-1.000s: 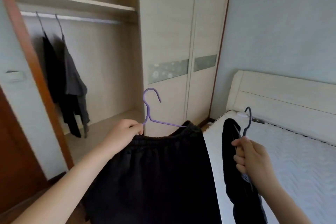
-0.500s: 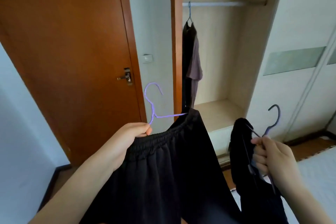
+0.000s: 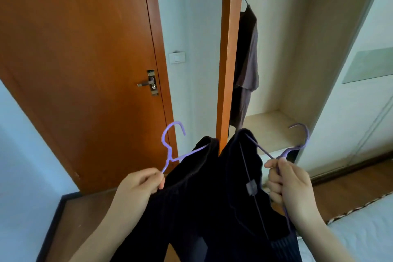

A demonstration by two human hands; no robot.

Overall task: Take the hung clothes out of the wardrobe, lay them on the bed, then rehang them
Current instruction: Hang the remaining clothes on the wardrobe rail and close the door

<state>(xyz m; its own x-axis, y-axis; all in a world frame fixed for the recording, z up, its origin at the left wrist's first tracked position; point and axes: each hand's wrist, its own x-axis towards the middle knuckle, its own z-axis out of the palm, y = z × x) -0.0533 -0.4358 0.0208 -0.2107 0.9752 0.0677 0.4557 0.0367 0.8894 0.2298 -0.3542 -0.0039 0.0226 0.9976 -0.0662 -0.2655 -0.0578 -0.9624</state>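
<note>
Left hand fingers pinch a purple hanger with a black garment at 7 o'clock. Right hand fingers curl round a second hanger with another dark garment at 5 o'clock. The open wardrobe is at 1 o'clock.

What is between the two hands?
In the head view, black clothes on purple hangers hang between the left hand and the right hand.

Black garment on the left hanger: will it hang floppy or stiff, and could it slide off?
Probably floppy: the garment drapes in soft folds from the hanger. It may slide, since the hanger tilts steeply in the left hand. Likely light: one hand carries it.
</note>
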